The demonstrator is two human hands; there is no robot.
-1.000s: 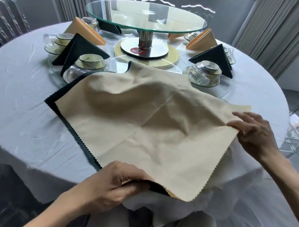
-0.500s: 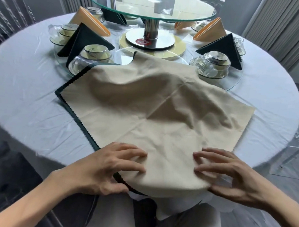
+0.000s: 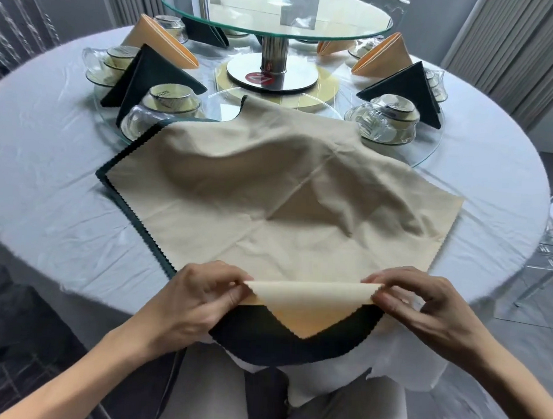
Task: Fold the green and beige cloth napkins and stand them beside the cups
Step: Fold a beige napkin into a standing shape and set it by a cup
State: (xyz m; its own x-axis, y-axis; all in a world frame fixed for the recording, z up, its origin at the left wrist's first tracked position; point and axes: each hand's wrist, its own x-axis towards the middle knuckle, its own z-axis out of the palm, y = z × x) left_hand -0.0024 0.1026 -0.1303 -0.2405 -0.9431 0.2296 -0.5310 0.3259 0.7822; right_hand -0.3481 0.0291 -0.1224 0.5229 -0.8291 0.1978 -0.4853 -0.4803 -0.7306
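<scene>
A big beige napkin (image 3: 269,190) lies spread out on the round tabletop (image 3: 49,167), which has a pale cloth over it. The napkin is not flat; it has a few soft bumps in the middle. Under it lies a dark green napkin (image 3: 282,345), which peeks out along the left edge and hangs over the near edge of the tabletop.

The near corner of the beige napkin is turned back over itself, so the point faces the person and rests on the green one. The left hand (image 3: 198,297) pinches the left end of that fold between thumb and fingers. The right hand (image 3: 423,304) pinches the right end the same way. Both hands are at the near edge of the tabletop.

Further back stands a glass turntable (image 3: 274,13) on a shiny metal post. Around it sit glass cups (image 3: 387,119), turned upside down on saucers. Beside the cups stand folded napkins shaped like little tents. Some are dark green (image 3: 154,74) and some are orange-beige (image 3: 155,42). The far corner of the spread beige napkin lies between two of the near cups.
</scene>
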